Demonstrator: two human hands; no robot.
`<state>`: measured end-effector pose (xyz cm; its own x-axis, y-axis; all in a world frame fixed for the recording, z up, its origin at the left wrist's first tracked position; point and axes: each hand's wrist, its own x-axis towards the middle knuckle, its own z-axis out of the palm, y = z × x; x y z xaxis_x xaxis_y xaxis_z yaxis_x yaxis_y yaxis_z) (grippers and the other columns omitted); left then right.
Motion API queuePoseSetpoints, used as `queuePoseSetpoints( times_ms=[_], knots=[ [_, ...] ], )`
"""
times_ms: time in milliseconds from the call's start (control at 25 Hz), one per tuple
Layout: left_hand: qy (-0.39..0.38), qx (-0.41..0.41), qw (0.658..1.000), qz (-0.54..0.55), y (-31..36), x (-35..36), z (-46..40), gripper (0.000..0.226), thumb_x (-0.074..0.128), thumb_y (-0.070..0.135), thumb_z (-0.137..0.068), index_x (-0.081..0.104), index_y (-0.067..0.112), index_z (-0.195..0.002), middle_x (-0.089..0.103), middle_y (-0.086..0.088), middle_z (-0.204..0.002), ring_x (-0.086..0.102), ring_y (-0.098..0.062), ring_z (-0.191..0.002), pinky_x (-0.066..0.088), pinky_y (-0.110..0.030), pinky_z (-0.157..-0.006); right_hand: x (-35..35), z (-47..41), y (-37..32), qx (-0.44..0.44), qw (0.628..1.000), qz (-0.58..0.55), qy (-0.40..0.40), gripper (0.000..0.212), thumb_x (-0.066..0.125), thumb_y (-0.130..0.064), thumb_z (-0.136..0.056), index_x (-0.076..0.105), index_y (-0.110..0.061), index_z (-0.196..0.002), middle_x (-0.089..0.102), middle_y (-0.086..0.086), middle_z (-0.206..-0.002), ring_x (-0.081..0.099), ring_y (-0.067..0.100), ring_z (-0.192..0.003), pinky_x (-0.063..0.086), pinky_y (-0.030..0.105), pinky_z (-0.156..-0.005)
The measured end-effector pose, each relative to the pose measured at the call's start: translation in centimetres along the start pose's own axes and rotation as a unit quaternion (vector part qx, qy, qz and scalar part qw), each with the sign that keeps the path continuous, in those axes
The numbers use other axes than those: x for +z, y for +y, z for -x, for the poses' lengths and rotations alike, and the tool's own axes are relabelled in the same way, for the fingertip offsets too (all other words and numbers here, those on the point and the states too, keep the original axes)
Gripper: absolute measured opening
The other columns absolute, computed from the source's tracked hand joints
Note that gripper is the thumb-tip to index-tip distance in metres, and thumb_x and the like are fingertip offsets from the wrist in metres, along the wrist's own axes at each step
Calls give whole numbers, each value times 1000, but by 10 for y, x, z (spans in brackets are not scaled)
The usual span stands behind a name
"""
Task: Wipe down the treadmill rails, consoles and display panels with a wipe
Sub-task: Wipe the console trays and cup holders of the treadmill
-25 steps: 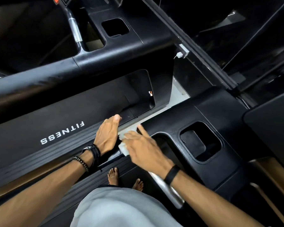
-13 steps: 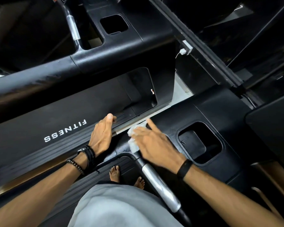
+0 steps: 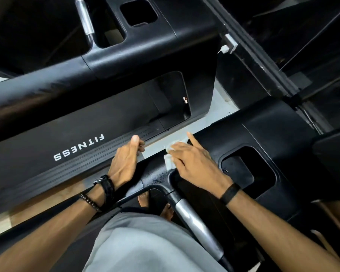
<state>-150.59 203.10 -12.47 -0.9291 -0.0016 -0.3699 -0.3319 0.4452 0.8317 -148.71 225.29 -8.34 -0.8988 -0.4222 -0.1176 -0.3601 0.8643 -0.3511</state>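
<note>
R hand (image 3: 196, 163) presses wipe (image 3: 168, 162) on console (image 3: 263, 126) | L hand (image 3: 124, 161) on rail (image 3: 47, 167)

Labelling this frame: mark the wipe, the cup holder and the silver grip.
wipe (image 3: 168, 161): head view, white part showing beside the fingers.
cup holder (image 3: 243, 171): head view, floor of the recess.
silver grip (image 3: 196, 224): head view, middle of the metal sleeve.
</note>
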Motion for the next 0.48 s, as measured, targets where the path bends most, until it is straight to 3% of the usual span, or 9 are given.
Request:
queuePoseSetpoints(
  times_ms=[80, 120, 200, 280, 360, 480],
  knots=[
    [-36, 7, 997, -68, -3, -3, 0, 77, 13, 80, -89, 68, 28, -104, 72, 7, -100, 66, -14, -99, 49, -44, -94, 12, -26, -27, 24, 999, 4, -23, 25, 52, -10, -94, 75, -7, -104, 74, 8, -107, 66, 19, -106, -2, 33, -126],
    [-52, 7, 992, -117, -5, -5, 2, 67, 17, 75, -92, 65, 29, -101, 71, 7, -96, 66, -17, -96, 49, -44, -90, 19, -30, -42, 6, 999, -12, -31, 24, 53, -7, -92, 74, -6, -103, 73, 8, -105, 66, 21, -104, 1, 35, -126],
    [-77, 15, 976, -206, -9, -10, 7, 41, 28, 57, -103, 56, 30, -91, 66, 7, -86, 62, -22, -92, 47, -44, -84, 22, -14, -51, -67, 995, -52, -42, 29, 56, -7, -88, 73, -5, -112, 72, 8, -114, 63, 20, -112, 9, 36, -126],
    [-75, 12, 971, -227, -19, -15, 11, 35, 31, 46, -107, 56, 25, -94, 66, 2, -90, 61, -25, -94, 47, -45, -84, 9, 5, -28, -84, 994, -59, -41, 35, 55, -13, -92, 71, -12, -123, 69, 3, -128, 59, 13, -123, 7, 34, -126],
    [-60, -2, 976, -208, -28, -20, 11, 38, 29, 47, -107, 60, 25, -106, 70, -1, -101, 62, -25, -99, 47, -46, -87, -4, -2, -1, -31, 998, -36, -45, 33, 54, -19, -97, 70, -15, -126, 66, 1, -133, 58, 10, -126, 1, 32, -126],
    [-56, -9, 982, -179, -32, -17, 6, 49, 22, 54, -104, 61, 28, -118, 71, -3, -111, 61, -26, -108, 45, -47, -92, 6, -46, -17, 49, 994, -9, -100, 26, 51, -17, -98, 75, -11, -106, 74, 8, -115, 67, 19, -107, -2, 29, -125]
  ],
)
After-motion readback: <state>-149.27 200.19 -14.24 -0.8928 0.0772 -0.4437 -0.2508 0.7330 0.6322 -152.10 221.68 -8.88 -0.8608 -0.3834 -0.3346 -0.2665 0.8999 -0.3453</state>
